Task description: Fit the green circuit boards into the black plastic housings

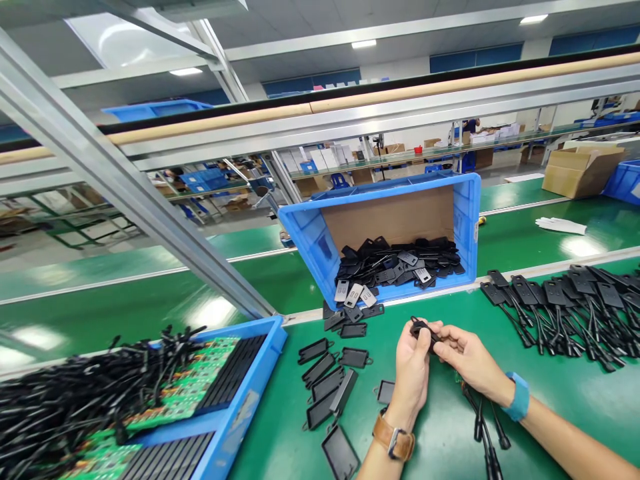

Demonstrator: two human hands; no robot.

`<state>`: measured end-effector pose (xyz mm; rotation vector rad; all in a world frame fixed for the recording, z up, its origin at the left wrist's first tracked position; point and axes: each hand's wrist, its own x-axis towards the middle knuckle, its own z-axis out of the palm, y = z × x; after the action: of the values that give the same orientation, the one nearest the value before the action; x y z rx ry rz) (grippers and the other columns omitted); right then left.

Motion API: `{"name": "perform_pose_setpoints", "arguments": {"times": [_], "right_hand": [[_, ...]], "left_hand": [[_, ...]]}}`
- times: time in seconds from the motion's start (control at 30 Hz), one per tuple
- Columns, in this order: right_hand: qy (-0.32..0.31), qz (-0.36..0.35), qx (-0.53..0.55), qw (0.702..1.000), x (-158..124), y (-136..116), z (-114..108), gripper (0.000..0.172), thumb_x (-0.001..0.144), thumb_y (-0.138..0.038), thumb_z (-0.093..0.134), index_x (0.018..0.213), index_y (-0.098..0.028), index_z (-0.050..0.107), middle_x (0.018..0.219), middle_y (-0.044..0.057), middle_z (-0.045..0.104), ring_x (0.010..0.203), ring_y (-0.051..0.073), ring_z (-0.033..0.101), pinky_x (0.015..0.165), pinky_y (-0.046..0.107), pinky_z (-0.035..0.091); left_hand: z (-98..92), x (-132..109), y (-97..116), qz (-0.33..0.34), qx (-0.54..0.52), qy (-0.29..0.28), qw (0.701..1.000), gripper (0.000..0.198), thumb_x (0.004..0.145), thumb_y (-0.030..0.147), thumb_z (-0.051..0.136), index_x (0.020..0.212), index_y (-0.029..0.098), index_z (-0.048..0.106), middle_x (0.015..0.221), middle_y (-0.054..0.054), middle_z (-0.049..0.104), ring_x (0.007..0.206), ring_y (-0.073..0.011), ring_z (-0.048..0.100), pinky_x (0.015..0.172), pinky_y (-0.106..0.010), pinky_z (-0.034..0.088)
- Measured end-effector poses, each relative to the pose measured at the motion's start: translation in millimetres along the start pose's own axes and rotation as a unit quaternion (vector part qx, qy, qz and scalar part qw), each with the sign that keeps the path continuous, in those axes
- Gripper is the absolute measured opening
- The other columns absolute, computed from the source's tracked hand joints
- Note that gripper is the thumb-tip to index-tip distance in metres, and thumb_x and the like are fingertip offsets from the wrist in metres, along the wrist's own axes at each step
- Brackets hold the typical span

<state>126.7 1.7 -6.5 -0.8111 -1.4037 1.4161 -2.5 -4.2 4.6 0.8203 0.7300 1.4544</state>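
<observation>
In front of me, my left hand is closed around a small black plastic case, with a loop at its upper end. My right hand meets it from the right, thumb and fingertips pinched on the case's near end. Below my right hand are several black cables with plug ends; a bit of green circuit board shows at their top. Whether they hang from the hand or lie on the bench cannot be made out. Open black case halves lie left of my hands.
A tilted blue bin holds black and grey covers. At left, a blue tray carries circuit boards with black cables. Cased pieces with cables are piled at right. A metal post slants up at left; a white glove lies beyond.
</observation>
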Motion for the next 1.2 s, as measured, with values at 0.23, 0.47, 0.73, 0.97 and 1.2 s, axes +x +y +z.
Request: {"name": "perform_pose_setpoints", "arguments": {"times": [0.23,0.47,0.73,0.97,1.2], "right_hand": [[0.003,-0.019,-0.106,0.994,-1.1,4.3,-3.1,0.032,0.091,-0.045,0.062,0.107,-0.018,0.068,0.081,0.0,0.06,0.069,0.014,0.045,0.064,0.026,0.038],[0.015,-0.028,-0.182,0.983,-2.2,-3.0,0.4,0.028,0.091,-0.043,0.058,0.094,-0.017,0.07,0.075,0.0,0.061,0.065,0.015,0.048,0.061,0.026,0.039],[0.024,-0.007,-0.157,0.987,-1.6,1.4,-1.0,0.033,0.093,-0.048,0.056,0.089,-0.018,0.069,0.068,0.0,0.06,0.059,0.014,0.048,0.055,0.025,0.035],[-0.018,0.111,0.128,0.985,2.3,-5.3,-5.8,0.043,0.089,-0.058,0.06,0.085,-0.016,0.059,0.073,0.003,0.067,0.047,0.008,0.045,0.046,0.022,0.029],[-0.024,0.182,0.249,0.951,1.1,-5.8,-6.6,0.042,0.086,-0.057,0.065,0.087,-0.016,0.057,0.067,0.003,0.066,0.043,0.008,0.049,0.044,0.021,0.032]], "left_hand": [[-1.0,0.5,-0.5,-0.004,0.003,0.014,1.0,0.031,0.081,0.042,0.074,0.094,0.017,0.062,0.101,-0.01,0.072,0.109,-0.0252,0.064,0.102,-0.04,0.042],[-1.4,0.7,-0.8,0.001,0.039,0.024,0.999,0.029,0.082,0.041,0.074,0.093,0.017,0.061,0.099,-0.01,0.073,0.103,-0.0245,0.066,0.097,-0.039,0.046],[1.6,-0.5,4.6,0.002,0.086,0.035,0.996,0.031,0.082,0.042,0.073,0.096,0.017,0.06,0.101,-0.012,0.074,0.098,-0.0244,0.068,0.089,-0.035,0.048],[1.1,-0.3,5.5,-0.058,0.01,0.006,0.998,0.042,0.09,0.047,0.061,0.117,0.015,0.06,0.117,-0.017,0.07,0.104,-0.0265,0.066,0.083,-0.035,0.05],[0.9,2.2,1.7,-0.055,0.0,0.032,0.998,0.036,0.085,0.044,0.069,0.106,0.015,0.064,0.108,-0.014,0.072,0.097,-0.024,0.068,0.086,-0.035,0.051]]}}
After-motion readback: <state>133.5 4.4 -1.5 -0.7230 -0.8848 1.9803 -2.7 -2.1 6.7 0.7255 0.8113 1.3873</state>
